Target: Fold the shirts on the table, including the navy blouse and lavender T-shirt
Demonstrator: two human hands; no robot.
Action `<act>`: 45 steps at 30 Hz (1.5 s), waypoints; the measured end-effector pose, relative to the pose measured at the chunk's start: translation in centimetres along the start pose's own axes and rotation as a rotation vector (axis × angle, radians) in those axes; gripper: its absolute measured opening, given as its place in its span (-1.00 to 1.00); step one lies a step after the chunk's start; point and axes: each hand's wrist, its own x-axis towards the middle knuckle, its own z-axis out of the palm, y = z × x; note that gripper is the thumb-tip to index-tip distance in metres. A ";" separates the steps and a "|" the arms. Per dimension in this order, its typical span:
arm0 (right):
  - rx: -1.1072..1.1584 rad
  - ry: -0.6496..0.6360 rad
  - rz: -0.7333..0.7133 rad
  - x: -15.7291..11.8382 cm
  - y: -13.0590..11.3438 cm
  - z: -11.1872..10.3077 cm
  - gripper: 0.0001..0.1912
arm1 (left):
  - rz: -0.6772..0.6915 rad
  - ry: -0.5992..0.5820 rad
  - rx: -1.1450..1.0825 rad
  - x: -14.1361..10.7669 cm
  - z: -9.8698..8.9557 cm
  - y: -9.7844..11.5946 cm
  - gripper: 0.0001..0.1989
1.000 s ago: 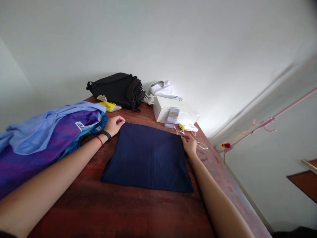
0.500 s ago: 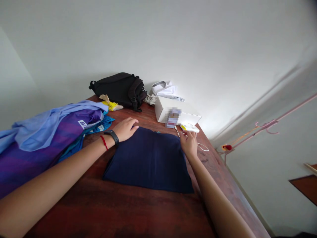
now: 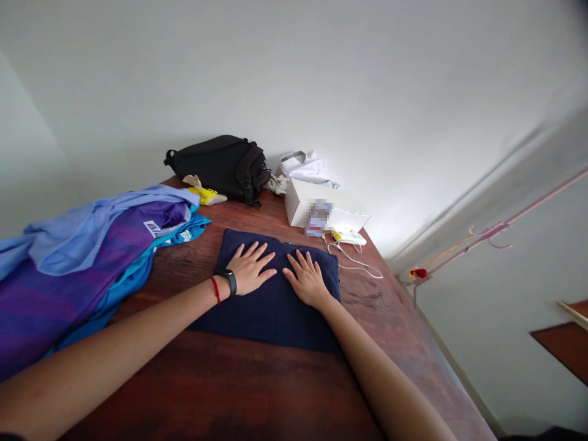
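A folded navy blue cloth garment [image 3: 275,312] lies flat on the reddish-brown wooden table [image 3: 220,392]. My left hand [image 3: 250,268] rests on its upper left part, palm down with fingers spread. On the upper right part lies my right hand [image 3: 309,280], also flat with its fingers apart. Neither hand grips the cloth. A dark wristband and a red string circle my left wrist. The garment's exact kind cannot be told, and my hands and forearms cover part of it.
Purple, light blue and turquoise clothes [image 3: 92,251] are heaped at the left. Behind stand a black backpack [image 3: 211,165], a yellow packet [image 3: 205,196] and a white box [image 3: 340,208]. A white cable [image 3: 362,267] trails at the right. A pink rack [image 3: 487,233] stands beyond the table's edge.
Both hands have moved inward from the garment's far corners onto its top. The right fingers, curled before, are now spread flat. The garment's far corners now show.
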 end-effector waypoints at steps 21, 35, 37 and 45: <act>-0.101 0.055 0.145 1.1 5.0 -0.4 -0.31 | -0.108 -0.003 0.068 0.8 -1.3 -3.7 -0.30; -0.023 0.098 0.134 1.2 4.9 -0.5 -0.30 | -0.188 -0.126 0.103 0.8 -2.4 -2.8 -0.31; -0.013 0.107 0.132 1.1 4.9 -0.5 -0.30 | -0.199 -0.133 0.104 0.8 -2.5 -2.7 -0.30; 0.007 0.121 0.130 1.1 4.9 -0.5 -0.29 | -0.165 -0.145 0.138 0.9 -2.3 -3.0 -0.28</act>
